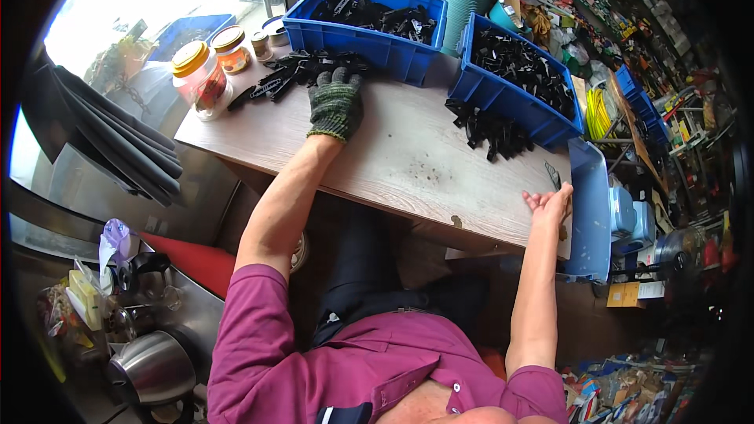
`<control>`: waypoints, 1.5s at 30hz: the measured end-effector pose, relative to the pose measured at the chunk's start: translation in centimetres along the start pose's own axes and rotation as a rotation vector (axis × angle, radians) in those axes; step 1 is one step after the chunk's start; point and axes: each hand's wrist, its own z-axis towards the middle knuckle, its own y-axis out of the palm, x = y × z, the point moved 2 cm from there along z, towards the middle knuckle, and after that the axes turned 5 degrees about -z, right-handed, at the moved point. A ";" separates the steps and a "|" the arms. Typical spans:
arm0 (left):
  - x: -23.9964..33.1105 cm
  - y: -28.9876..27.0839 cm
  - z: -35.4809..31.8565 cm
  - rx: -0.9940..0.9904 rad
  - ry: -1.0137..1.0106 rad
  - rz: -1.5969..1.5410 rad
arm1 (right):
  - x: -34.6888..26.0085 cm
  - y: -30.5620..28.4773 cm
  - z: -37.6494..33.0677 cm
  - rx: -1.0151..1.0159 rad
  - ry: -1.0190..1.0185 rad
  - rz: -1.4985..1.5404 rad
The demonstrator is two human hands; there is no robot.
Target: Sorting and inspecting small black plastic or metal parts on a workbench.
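A pale wood-grain table [424,141] carries two rectangular blue plastic crates, left [369,51] and right [518,115], both filled with slim black pieces. A light-blue plastic bin [591,212] is at its right edge. Loose black pieces [290,74] lie before the left crate, near a clear yellow-lidded jar [200,82] whose coloured label is too small to read. The left hand [336,102], in a green-and-black knit glove, touches them, fingers slightly apart; any grip cannot be told. The bare right hand [551,202] pinches one small dark piece [554,176], other fingers loosely curled.
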 end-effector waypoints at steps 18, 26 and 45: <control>4.7 -1.8 -1.5 -0.153 0.135 -0.288 | 2.4 7.9 -2.2 -0.365 -0.087 -0.873; 3.2 -0.4 -1.8 -0.253 0.068 -0.621 | 1.7 9.6 -4.6 -0.306 -0.308 -1.173; 15.4 -2.5 -8.1 -0.390 -0.090 -1.305 | 5.3 6.5 -9.9 -1.020 0.120 -0.403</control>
